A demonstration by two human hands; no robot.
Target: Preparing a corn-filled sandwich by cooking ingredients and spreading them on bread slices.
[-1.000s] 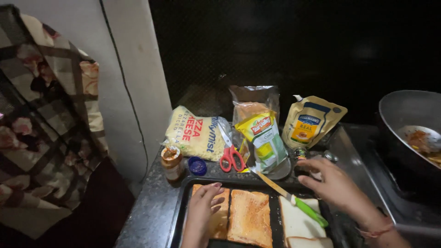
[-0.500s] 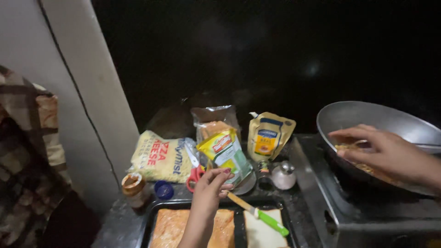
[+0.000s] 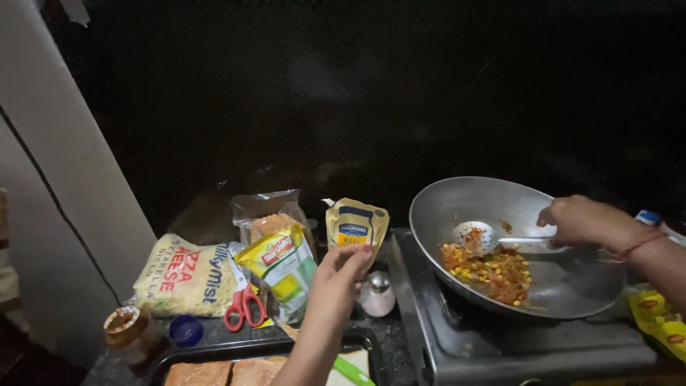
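Right hand (image 3: 580, 220) is in the wok (image 3: 572, 286), fingers curled tight around the handle of the slotted ladle (image 3: 473, 234). The ladle's round head sits to the left of that hand, resting at the upper edge of the corn-and-vegetable mix (image 3: 489, 268) piled on the wok floor just below and left of the fist. Red thread on that wrist. The wok sits on the stove (image 3: 436, 336).

Left hand (image 3: 341, 275) is raised above the counter, fingers drawn loosely together, tips up, just under the yellow-and-blue sauce pouch (image 3: 356, 227). I can't tell whether the fingertips touch the pouch or only overlap it in view; nothing clearly pinched.

Around the left hand: small steel shaker (image 3: 377, 294) just to its right, yellow-green packet (image 3: 280, 275) just to its left, clear bag (image 3: 268, 214) behind that. Further left are the red-handled scissors (image 3: 244, 307), shredded cheese bag (image 3: 187, 275), blue cap (image 3: 186, 330) and a small open jar (image 3: 126, 325). Below the forearm: dark tray (image 3: 250, 350) with bread slices (image 3: 229, 373) and a green-handled knife (image 3: 351, 370).
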